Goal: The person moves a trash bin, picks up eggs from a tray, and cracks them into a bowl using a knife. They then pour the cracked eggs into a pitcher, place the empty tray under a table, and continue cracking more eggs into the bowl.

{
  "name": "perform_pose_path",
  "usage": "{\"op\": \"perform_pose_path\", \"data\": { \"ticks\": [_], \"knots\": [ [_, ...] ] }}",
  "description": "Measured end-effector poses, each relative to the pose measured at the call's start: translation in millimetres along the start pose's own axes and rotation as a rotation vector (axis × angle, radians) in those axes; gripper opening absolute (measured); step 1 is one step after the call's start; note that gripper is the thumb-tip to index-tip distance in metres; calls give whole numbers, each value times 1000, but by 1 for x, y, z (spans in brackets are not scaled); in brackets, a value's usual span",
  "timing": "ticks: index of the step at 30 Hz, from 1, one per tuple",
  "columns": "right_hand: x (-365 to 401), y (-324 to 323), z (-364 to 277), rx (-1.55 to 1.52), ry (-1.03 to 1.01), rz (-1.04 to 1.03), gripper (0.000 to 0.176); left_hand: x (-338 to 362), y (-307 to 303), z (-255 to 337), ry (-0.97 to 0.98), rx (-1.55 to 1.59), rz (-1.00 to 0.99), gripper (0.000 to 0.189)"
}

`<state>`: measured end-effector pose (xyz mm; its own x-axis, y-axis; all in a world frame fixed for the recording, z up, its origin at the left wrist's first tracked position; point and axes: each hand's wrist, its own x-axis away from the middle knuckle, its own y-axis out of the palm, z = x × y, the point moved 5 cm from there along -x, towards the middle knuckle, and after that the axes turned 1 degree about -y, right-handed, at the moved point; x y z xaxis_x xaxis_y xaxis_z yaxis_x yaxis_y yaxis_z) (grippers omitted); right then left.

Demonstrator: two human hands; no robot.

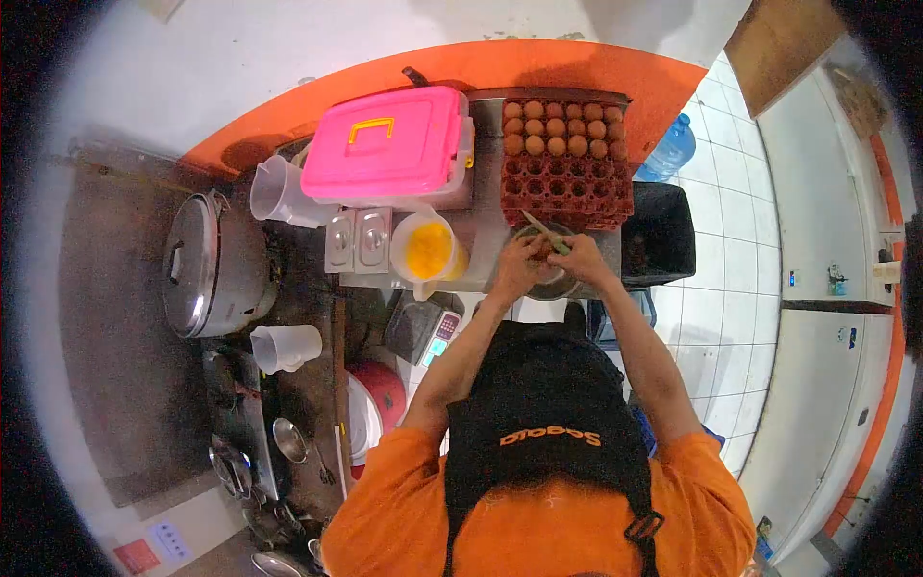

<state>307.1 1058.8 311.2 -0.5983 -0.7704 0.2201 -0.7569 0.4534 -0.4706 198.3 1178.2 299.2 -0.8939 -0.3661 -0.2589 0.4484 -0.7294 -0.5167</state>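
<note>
Above a metal bowl (567, 286) at the counter's front edge, my two hands are close together. My right hand (583, 260) is closed round a knife (544, 229), its pale blade pointing up and left. Beside it, my left hand (518, 266) has its fingers curled round a small brown thing that looks like an egg (544, 252), partly hidden by the fingers. Just behind the bowl stands a stack of dark red egg trays (567, 204), with brown eggs (555, 127) in the back rows. A pitcher (429, 252) with yellow egg contents is to the left.
A pink-lidded box (385, 144), two lidded metal containers (357, 240) and a plastic jug (284, 190) share the counter. A black bin (659, 234) adjoins it at right. A large pot (213, 264) and another jug (286, 347) are on the left; a scale (423, 327) sits below.
</note>
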Motion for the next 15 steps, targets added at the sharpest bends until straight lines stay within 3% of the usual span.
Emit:
{"op": "perform_pose_path", "data": {
  "ticks": [2,5,7,10,11,12,13,15],
  "knots": [
    [3,-2,0,15,-85,35,35,1,0,1,26,-3,-23,44],
    [1,0,21,142,-229,63,39,2,0,9,-119,57,-191,45],
    [2,-1,19,250,-291,56,42,2,1,5,15,-286,-180,46],
    [6,-9,25,27,-216,61,42,-7,-1,0,97,-380,-182,53],
    [4,-8,37,-93,-47,91,40,-9,2,2,103,-379,-191,53],
    [4,-7,48,-213,122,121,40,-15,-1,10,-39,-121,-131,57],
    [8,-13,35,-217,124,129,40,-23,-3,19,-181,138,-69,60],
    [19,-29,17,-492,170,282,43,-42,-5,55,-78,11,-90,66]
  ]
}}
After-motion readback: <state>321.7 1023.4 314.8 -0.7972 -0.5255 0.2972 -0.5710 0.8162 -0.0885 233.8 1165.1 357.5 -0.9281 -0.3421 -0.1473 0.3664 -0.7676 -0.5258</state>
